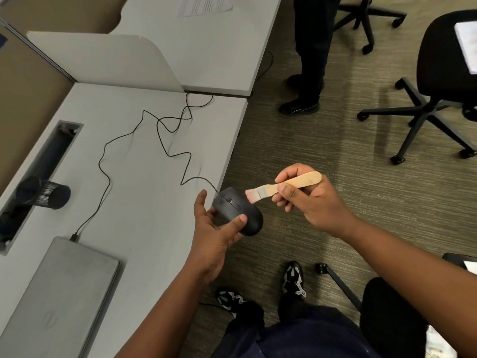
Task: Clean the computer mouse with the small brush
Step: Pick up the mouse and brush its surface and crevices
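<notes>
Left hand (216, 228) cradled light, smooth black corded mouse (237, 211) by its sides; right hand (309, 200) pinched wooden-handled small brush (284, 186), soft bristles at mouse's edge.

Black mouse (238, 210), tan wooden brush (289, 186)
</notes>
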Motion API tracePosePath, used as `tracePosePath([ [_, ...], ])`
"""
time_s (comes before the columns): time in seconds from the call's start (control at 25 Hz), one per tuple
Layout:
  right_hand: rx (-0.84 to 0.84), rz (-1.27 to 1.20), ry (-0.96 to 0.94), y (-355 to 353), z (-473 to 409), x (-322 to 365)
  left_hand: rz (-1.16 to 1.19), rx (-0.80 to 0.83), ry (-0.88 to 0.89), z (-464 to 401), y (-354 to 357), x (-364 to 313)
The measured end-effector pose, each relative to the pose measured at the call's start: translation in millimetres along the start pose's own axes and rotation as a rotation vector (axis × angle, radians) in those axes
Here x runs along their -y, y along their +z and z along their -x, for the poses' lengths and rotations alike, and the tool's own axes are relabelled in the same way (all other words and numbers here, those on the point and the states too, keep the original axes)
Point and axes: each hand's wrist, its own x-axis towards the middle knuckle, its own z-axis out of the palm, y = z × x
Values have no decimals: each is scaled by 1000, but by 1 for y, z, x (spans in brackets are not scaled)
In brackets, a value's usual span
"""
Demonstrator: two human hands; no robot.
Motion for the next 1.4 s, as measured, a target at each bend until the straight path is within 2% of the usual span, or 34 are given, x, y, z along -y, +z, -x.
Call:
tracePosePath([
  [0.12,139,-42,59,2,-3,9,-78,17,-11,-1,-1,-2],
  [0.2,173,-1,107,6,-6,9,-160,27,2,-1,-2,0],
  [0.4,-17,229,79,4,-13,7,-302,34,32,-1,-9,8],
  [0.6,149,37,98,15,-14,9,-396,35,57,2,-9,9],
  [0.88,-68,227,101,12,-19,6,-477,35,74,5,-13,14],
  [1.08,116,84,115,20,-17,9,-532,45,85,5,-12,13],
  [1.28,-67,214,99,19,-17,9,-546,41,87,7,-11,12],
  [1.4,19,112,96,15,-17,13,-546,49,81,6,-11,11],
])
